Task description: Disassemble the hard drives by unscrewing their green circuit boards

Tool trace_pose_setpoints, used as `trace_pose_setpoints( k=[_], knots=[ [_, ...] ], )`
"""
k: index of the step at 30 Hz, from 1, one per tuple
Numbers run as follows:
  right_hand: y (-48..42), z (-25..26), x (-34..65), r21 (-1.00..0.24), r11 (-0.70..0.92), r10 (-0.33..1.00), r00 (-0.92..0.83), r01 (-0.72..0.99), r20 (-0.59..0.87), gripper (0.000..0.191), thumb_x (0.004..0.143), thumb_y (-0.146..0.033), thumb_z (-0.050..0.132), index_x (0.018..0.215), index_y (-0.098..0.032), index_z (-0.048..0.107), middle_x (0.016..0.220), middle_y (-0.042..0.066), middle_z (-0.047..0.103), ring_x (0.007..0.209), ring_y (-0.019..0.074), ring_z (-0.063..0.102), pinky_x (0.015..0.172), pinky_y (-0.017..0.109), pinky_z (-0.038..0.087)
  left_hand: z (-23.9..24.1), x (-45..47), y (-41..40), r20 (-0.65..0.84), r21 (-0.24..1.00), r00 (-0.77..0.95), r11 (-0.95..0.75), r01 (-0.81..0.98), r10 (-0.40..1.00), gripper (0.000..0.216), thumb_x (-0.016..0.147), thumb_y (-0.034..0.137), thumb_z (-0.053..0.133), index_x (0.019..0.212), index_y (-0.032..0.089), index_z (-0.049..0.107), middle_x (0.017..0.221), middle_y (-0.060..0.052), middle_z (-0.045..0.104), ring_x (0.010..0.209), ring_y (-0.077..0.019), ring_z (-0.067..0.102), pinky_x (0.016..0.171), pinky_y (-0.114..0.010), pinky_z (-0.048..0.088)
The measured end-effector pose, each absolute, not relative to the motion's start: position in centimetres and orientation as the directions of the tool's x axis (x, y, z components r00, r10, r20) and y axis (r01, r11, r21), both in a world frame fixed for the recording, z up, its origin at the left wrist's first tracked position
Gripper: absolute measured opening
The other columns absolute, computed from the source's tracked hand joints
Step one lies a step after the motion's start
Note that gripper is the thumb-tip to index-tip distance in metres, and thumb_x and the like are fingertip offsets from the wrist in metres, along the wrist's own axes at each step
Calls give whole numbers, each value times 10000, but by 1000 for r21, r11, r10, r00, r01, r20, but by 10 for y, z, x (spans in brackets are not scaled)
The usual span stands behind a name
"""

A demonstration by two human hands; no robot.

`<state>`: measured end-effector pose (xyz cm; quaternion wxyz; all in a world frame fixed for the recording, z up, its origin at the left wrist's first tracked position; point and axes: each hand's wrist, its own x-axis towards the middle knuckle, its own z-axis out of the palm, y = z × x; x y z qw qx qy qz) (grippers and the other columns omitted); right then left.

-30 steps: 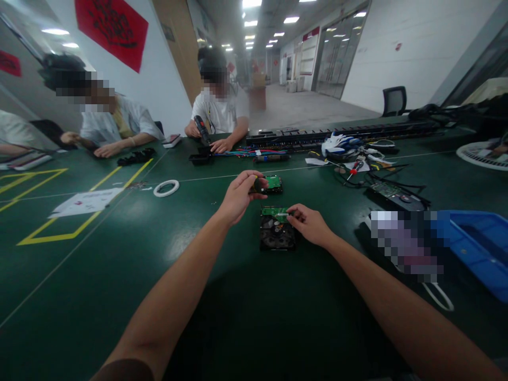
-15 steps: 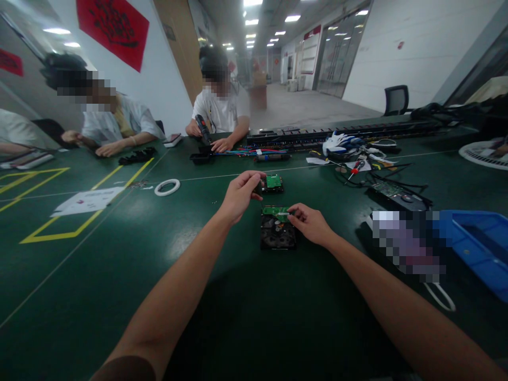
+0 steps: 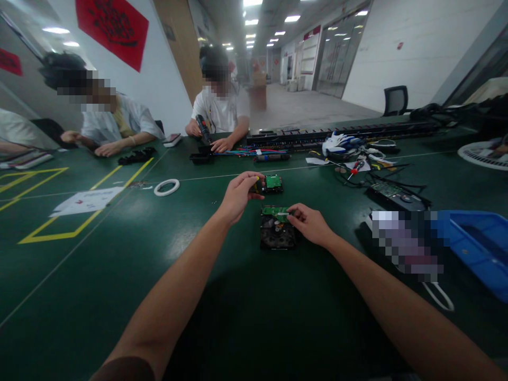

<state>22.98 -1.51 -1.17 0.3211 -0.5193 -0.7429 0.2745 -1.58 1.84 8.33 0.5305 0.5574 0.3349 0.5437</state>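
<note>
The hard drive (image 3: pixel 278 241) is black, its board (image 3: pixel 271 211) green.

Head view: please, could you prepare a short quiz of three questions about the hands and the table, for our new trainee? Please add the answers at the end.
1. True or false: the fingers of the right hand are at the right side of the nearer black unit.
2. Which of these lies to the left of both hands?
A. the blue tray
B. the white ring
C. the white-and-blue bundle
3. Fill the blank: the farther green board is nearer to the ____ hand.

Key: 1. True. 2. B. 3. left; the left hand is just beside that board in the picture.
</note>
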Motion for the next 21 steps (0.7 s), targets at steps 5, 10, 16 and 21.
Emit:
trace_pose_setpoints(
  k=[5,10,16,21],
  knots=[
    [-16,-11,230,-746,315,946,-257,586,198,247,962,-410,571,1136,-247,632,822,0,655,679,157,602,617,297,452,84,-16,18,250,950,213,-197,-241,945,199,873,297,575,995,184,683,949,-73,674,905,-196,642,649,-289,584],
    [-15,-11,230,-744,323,943,-262,585,203,245,959,-410,576,1132,-245,633,825,6,657,690,161,603,630,301,451,86,-14,16,259,946,236,-196,-257,937,179,894,301,567,998,189,658,950,-72,675,927,-192,646,689,-296,589],
    [-15,-11,229,-746,313,947,-251,588,199,241,952,-411,584,1116,-243,643,821,8,663,682,158,598,619,294,443,83,-12,16,294,943,242,-239,-231,925,238,895,402,643,998,189,657,951,-60,657,927,-175,628,687,-272,586],
    [-15,-11,229,-740,324,944,-252,589,213,243,946,-408,592,1114,-240,646,816,2,663,667,150,590,623,288,442,83,-14,15,316,944,219,-283,-169,923,250,859,417,697,955,185,692,1001,-58,645,921,-170,606,639,-245,581]
  ],
)
